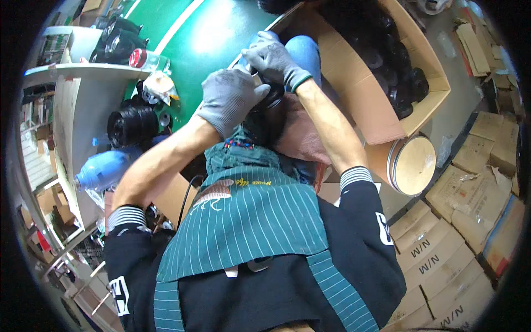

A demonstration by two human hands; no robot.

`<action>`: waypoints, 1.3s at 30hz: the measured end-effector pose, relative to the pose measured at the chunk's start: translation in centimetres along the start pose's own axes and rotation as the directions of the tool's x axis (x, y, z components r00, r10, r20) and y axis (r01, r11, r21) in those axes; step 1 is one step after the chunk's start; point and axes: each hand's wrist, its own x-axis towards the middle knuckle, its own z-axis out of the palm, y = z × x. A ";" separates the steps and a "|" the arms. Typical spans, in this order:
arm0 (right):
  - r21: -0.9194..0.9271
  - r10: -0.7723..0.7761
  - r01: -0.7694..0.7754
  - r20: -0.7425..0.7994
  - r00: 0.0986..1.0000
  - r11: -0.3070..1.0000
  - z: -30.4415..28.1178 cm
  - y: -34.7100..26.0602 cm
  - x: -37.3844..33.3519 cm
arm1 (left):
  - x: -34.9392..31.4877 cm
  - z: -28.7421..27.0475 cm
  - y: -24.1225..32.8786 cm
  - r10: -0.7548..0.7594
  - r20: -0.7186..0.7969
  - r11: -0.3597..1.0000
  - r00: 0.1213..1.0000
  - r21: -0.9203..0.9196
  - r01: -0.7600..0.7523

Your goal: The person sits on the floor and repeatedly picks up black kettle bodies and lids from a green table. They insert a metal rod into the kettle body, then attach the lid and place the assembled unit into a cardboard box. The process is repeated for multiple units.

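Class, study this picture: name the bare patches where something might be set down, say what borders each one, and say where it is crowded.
One bare patch is the green floor between the white table and the open cardboard box. The table's near top also looks bare. Crowded: the box full of black parts, the black parts beside the table, and the spot where both gloved hands, left hand and right hand, meet.

Left hand: the grey-gloved left hand closes over a black round part held above the lap, fingers curled down its near side.
Right hand: the grey-gloved right hand, with a green cuff, grips the same part from the far side.
Clothing: a green striped apron over a black top.
Far right: a large open cardboard box holds more black round parts.
Left: a pale workbench, with a blue plastic bottle at its near edge.
Right, near: stacked flat brown cartons.
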 end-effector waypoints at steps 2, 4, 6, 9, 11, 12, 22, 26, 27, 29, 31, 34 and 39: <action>-0.122 0.007 -0.009 -0.019 1.000 0.993 0.5 -0.5 -0.2 | -0.7 0.7 -1.4 -0.028 -0.008 0.995 1.000 -0.098 0.027; -0.192 0.060 -0.063 -0.018 0.998 0.979 0.3 -1.4 -0.3 | -0.2 1.4 -3.2 -0.029 0.088 0.975 0.996 -0.216 0.047; -0.264 0.062 -0.055 0.016 0.998 0.963 -0.3 -2.6 -0.4 | 0.1 0.9 -4.0 -0.021 0.246 0.940 0.969 -0.324 0.103; -0.277 0.117 -0.108 0.017 0.993 0.955 -0.5 -3.0 -0.5 | 0.3 2.0 -4.9 0.016 0.205 0.952 0.979 -0.302 0.048; -0.391 0.075 -0.094 -0.062 0.995 0.916 -0.4 -3.5 -0.4 | 0.0 2.4 -5.3 0.034 0.153 0.941 0.988 -0.337 0.020; -0.469 0.064 -0.096 -0.083 0.994 0.878 -0.7 -4.0 -1.0 | -0.1 2.7 -5.6 0.045 0.125 0.936 0.991 -0.353 0.003; -0.729 0.303 -0.328 -0.172 0.937 0.601 -3.6 -12.1 -1.3 | 4.5 4.8 -10.7 0.603 -0.091 0.720 0.793 -0.366 -0.590; -0.667 0.435 -0.425 -0.164 0.885 0.612 -3.4 -15.3 -1.8 | 5.5 7.7 -12.6 0.751 -0.180 0.555 0.635 -0.349 -0.755; -0.680 0.445 -0.433 -0.172 0.879 0.592 -3.7 -15.9 -1.4 | 6.8 8.3 -13.0 0.793 -0.265 0.468 0.549 -0.312 -0.827; -0.703 0.473 -0.452 -0.185 0.861 0.549 -4.1 -16.7 -1.3 | 8.7 8.3 -12.7 0.821 -0.321 0.390 0.472 -0.288 -0.875; -0.662 0.433 -0.479 -0.250 0.866 0.576 -4.1 -14.6 -2.3 | 9.3 8.3 -11.7 0.808 -0.278 0.440 0.520 -0.302 -0.846; -0.710 0.450 -0.456 -0.216 0.867 0.537 -4.9 -13.8 -2.6 | 7.0 4.3 -9.7 0.746 -0.131 0.596 0.653 -0.308 -0.742; -0.678 0.461 -0.410 -0.118 0.880 0.610 -5.1 -14.4 -2.4 | 2.6 2.9 -6.9 0.522 -0.160 0.754 0.838 -0.374 -0.540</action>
